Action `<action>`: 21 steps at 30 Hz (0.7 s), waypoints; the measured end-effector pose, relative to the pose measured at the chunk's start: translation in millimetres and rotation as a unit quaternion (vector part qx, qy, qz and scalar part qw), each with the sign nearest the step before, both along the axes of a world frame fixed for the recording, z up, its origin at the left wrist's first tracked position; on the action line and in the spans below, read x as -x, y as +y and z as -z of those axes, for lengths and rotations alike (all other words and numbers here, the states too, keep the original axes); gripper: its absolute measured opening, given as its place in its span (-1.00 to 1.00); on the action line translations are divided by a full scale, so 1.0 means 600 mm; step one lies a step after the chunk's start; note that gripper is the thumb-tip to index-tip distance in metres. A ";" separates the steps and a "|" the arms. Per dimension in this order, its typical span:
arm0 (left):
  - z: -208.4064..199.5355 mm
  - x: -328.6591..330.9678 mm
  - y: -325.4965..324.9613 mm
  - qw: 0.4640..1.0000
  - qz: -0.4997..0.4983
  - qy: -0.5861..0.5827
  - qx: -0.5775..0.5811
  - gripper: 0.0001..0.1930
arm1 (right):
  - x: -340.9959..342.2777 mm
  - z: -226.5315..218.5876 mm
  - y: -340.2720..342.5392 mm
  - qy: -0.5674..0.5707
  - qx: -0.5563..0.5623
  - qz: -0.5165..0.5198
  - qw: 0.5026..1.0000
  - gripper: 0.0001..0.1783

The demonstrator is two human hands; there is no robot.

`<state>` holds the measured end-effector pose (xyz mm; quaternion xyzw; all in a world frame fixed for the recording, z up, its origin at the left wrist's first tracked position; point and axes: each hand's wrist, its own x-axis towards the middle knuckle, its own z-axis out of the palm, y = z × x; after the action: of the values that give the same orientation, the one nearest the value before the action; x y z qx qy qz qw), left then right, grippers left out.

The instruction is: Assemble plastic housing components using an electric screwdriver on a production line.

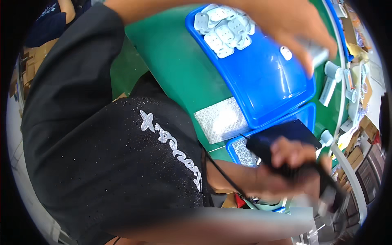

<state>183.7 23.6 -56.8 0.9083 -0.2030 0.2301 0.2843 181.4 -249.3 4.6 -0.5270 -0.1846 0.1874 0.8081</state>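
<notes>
My left hand (300, 34) reaches across the top right, its fingers closed round a pale grey-white part (321, 54) that is mostly covered and blurred. Below it lies a blue plastic bin (265, 90) with a heap of flat white pieces with holes (224, 28) at its far left end. One single white piece (286, 53) rests apart, near my left hand. Lower down, my right hand (292, 157), smeared by motion, grips a black corded tool (261, 150) with a thin tip. A dark flat panel (294, 132) shows just beyond it, over a second blue bin (304, 114).
A shiny silver sheet (222, 120) lies on the green tabletop (175, 61). White cylindrical parts (332, 71) stand along the right edge. Cardboard boxes (355, 157) are beyond the table. Another person's arm (67, 10) shows at top left. A pale blurred band crosses the bottom.
</notes>
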 end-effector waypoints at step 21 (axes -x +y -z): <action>0.109 0.260 0.184 0.780 -0.604 -0.160 -0.023 -0.38 | -0.016 0.112 0.256 -0.317 0.504 -0.103 0.797 -0.33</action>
<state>27.7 133.9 -122.3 0.8011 0.3396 0.4919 0.0299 191.2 -95.9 -62.7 -0.8675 -0.3628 0.1585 0.3011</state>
